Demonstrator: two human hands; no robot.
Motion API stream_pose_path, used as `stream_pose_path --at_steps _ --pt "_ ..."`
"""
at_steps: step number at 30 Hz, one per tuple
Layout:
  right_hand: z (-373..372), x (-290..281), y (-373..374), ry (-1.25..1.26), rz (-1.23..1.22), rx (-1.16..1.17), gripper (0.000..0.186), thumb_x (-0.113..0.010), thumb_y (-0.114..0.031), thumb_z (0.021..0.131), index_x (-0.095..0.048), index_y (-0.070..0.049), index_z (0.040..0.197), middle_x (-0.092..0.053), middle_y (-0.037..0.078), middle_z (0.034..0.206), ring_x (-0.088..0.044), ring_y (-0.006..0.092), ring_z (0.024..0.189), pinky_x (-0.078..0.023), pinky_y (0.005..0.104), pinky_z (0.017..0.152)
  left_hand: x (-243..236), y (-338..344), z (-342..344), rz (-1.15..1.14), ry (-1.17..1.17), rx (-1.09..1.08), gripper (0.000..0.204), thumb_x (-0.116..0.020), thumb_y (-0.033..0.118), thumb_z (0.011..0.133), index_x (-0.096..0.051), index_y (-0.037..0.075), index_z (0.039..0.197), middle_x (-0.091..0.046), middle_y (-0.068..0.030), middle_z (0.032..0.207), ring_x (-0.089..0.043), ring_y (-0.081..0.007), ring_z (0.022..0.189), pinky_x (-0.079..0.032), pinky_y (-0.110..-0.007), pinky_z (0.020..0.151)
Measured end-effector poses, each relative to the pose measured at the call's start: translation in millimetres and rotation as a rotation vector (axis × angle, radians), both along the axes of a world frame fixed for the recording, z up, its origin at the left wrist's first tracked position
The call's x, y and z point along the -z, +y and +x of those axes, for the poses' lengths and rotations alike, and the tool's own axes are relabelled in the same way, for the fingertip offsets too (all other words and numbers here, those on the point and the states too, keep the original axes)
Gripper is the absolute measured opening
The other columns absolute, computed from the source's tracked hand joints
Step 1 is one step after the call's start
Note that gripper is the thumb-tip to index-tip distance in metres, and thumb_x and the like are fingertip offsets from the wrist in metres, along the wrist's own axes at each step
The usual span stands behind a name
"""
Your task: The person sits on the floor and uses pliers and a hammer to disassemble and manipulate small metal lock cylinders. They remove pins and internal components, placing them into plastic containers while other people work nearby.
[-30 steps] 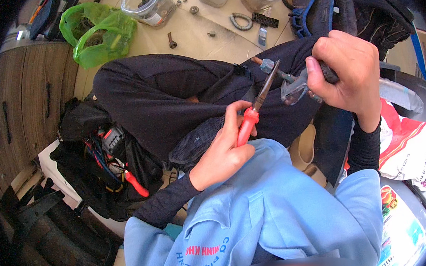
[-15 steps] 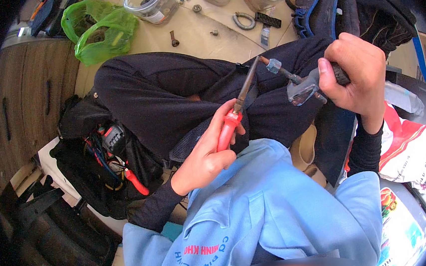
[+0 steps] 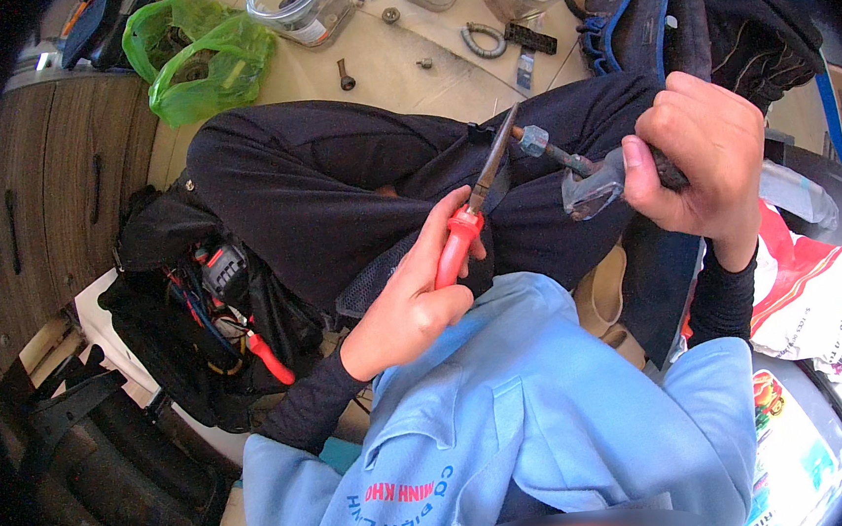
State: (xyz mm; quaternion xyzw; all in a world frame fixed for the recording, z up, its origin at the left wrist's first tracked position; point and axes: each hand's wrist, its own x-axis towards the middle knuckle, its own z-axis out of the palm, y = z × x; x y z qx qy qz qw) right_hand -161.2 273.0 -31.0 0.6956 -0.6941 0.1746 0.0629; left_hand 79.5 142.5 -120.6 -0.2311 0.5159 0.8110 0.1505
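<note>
My left hand is closed round the red handles of long-nose pliers, whose slim jaws point up and away from me. In my right hand is a dark grey metal fitting with a narrow stem, a hex nut and a copper-coloured tip. That tip lies right at the pliers' jaws; whether the jaws grip it, I cannot tell. My fingers hide the fitting's far right end. Both things are held above my crossed legs.
Ahead on the tiled floor lie a green plastic bag, clear tubs, a coiled ring and loose bolts. An open black tool bag is at left. A black-and-blue bag sits far right, sacks nearer.
The fitting has shifted slightly left and down in my right hand, its tip now against or behind the pliers' jaws. The pliers have moved a little up and right.
</note>
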Motion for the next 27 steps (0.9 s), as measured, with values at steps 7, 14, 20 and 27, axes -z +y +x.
stream_pose_path --at_steps 7,14,20,27 --pt "0.2 0.4 0.9 0.039 -0.019 0.000 0.017 -0.068 -0.010 0.060 -0.052 -0.008 0.066 -0.042 0.005 0.057 -0.045 0.0221 0.050 -0.036 0.0340 0.044 4.2 0.9 2.7 -0.079 -0.004 0.055 0.086 -0.055 0.006 0.066 -0.028 0.002 0.147 -0.052 -0.0075 0.110 -0.051 -0.0164 0.094 -0.043 -0.027 0.087" --pt "2.9 0.8 0.0 0.035 -0.041 0.005 0.018 -0.068 -0.010 0.060 -0.052 -0.008 0.065 -0.041 0.004 0.057 -0.044 0.0217 0.049 -0.036 0.0337 0.044 0.5 3.5 3.5 -0.075 0.001 0.053 0.086 -0.056 0.005 0.066 -0.028 0.003 0.147 -0.052 -0.0073 0.112 -0.051 -0.0164 0.095 -0.043 -0.028 0.087" --pt "3.7 0.7 0.1 0.058 -0.044 -0.002 0.018 -0.069 -0.011 0.059 -0.052 -0.009 0.064 -0.040 0.004 0.056 -0.044 0.0211 0.049 -0.036 0.0333 0.043 2.7 4.8 3.6 -0.087 -0.019 -0.002 0.077 -0.055 0.004 0.066 -0.036 0.003 0.141 -0.053 -0.0070 0.108 -0.051 -0.0160 0.095 -0.044 -0.027 0.087" --pt "4.8 1.1 0.6 0.086 -0.054 -0.018 0.018 -0.069 -0.012 0.057 -0.053 -0.010 0.064 -0.040 0.004 0.057 -0.045 0.0205 0.049 -0.036 0.0326 0.043 5.1 1.3 -0.1 -0.149 -0.092 0.125 0.040 -0.055 0.005 0.077 -0.051 0.002 0.116 -0.054 -0.0035 0.096 -0.052 -0.0130 0.087 -0.044 -0.027 0.082"
